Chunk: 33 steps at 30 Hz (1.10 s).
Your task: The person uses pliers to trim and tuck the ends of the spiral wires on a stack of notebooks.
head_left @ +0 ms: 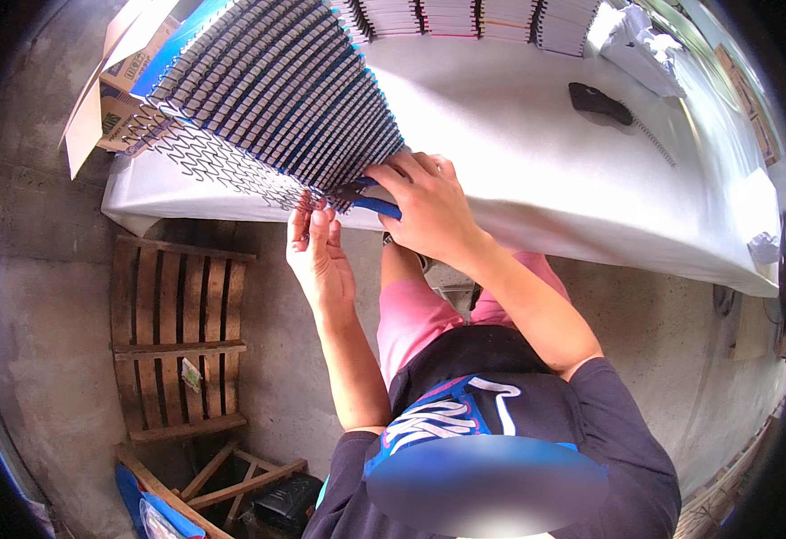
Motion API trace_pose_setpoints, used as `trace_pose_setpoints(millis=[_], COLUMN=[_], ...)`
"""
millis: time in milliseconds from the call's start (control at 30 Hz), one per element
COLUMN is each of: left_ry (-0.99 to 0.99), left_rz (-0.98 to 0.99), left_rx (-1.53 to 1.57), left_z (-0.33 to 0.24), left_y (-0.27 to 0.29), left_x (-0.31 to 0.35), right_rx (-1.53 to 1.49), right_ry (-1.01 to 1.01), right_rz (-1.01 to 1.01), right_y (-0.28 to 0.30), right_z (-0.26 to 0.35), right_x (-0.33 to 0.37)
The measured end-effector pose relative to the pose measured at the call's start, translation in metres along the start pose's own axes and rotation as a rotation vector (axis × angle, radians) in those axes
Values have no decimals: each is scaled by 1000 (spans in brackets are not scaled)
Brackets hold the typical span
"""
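So there are two hands at work here, and the right hand [433,207] has its grip closed around one pair of pliers [377,207], blue smooth-looking handles, dark metal head. The left hand [325,265] is right beside it, thumb and fingers nearly together at the wire ends; can't tell if that grip is actually pinching one. Both are at the near end of one big stack of notebooks [285,94] sitting at the near left corner of the table [519,135], ridged all over with dark spiral bindings, too many rows to count, with a blue cover showing on its left side. Wavy loose coils [222,166], also more than I can count, stick out past the near edge like a wire fringe. Along the far edge I count five more notebook piles [451,18], white paper, partly cut off. Toward the table's right side there's one black object [599,102], no idea what, with one thin springy coil [653,139] trailing off it. Crumpled white paper [640,49] fills the far right corner, and cardboard [116,117] stands by the left edge.
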State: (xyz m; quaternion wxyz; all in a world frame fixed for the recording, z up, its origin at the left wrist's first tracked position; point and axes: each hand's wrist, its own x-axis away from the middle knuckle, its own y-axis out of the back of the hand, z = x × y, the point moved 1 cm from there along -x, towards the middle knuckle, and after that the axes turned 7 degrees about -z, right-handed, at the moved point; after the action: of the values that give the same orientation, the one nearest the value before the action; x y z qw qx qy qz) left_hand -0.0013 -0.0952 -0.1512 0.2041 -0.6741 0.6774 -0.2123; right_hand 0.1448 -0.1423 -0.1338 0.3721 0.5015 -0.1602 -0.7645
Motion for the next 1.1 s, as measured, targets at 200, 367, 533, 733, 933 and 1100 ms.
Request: trace_pose_setpoints(millis=[200, 367, 533, 733, 933, 1100], left_ry=[-197, -308, -284, -299, -300, -187], left_rz=[-93, -136, -135, -116, -118, -127], left_rx=[-190, -356, -399, -387, -368, -129], left_z=[1, -1, -3, -4, -2, 3], left_y=[-3, -8, -11, -8, -8, -6], left_x=[-5, -1, 2, 2, 3, 0], right_rx=[-23, 0, 25, 29, -24, -84], right_ry=[-38, -95, -4, 25, -34, -100], right_rz=[153, 223, 21, -16, 103, 146], right_y=[-1, -5, 15, 4, 0, 1], right_z=[3, -1, 2, 6, 3, 3], right_x=[-4, 3, -2, -7, -7, -3])
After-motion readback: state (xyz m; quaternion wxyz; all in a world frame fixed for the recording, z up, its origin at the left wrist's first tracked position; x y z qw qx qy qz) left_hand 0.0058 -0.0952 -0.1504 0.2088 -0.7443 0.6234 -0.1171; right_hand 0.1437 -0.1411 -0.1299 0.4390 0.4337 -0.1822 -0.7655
